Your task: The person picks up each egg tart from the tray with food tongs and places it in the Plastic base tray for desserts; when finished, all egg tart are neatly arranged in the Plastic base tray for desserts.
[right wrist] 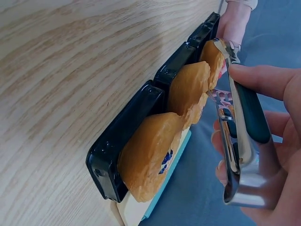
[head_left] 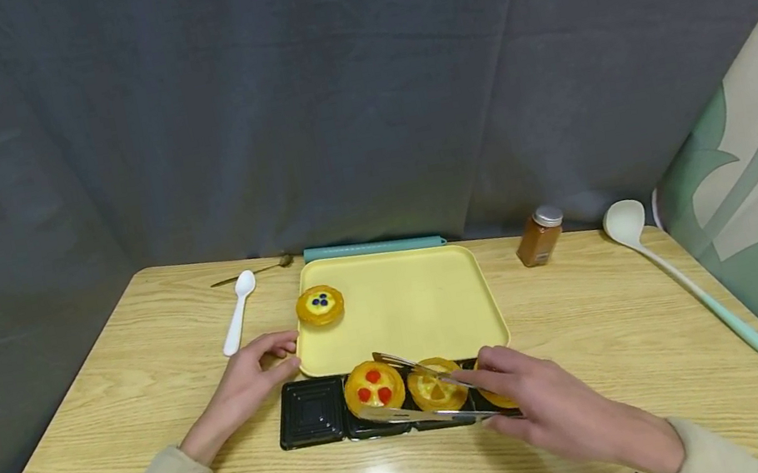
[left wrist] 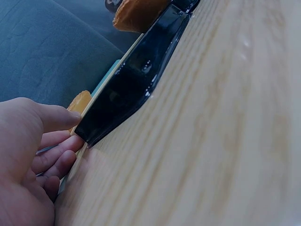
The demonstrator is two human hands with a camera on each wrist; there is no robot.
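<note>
Right hand (head_left: 561, 407) grips metal tongs (head_left: 417, 390) near their hinge end, fingers (right wrist: 263, 80) curled around both arms; the tips are spread apart on either side of the red-topped tart (head_left: 373, 386), not yet closed on it. That tart sits in the second cup from the left of a black plastic tray (head_left: 311, 413) lying along the near edge of the yellow tray (head_left: 407, 308). Leftmost cup empty; to the right an orange-slice tart (head_left: 436, 385), then a third tart mostly hidden under the hand. Left hand (head_left: 246, 387) lies on the table (head_left: 114, 418) with relaxed fingers (left wrist: 59, 160), grasping nothing, fingertips at the near left corner of the yellow tray and by the end of the black one. A blueberry tart (head_left: 319, 305) sits at the yellow tray's far left. Judgement: the tarts look light, with a crumbly-looking crust and a glossy top; the sides of the crust seem the place to take hold, with gentle pressure, as hard squeezing may crack it and smooth tong tips may slip. Beyond: white spoon (head_left: 238, 312), spice jar (head_left: 540, 236), ladle (head_left: 692, 283).
</note>
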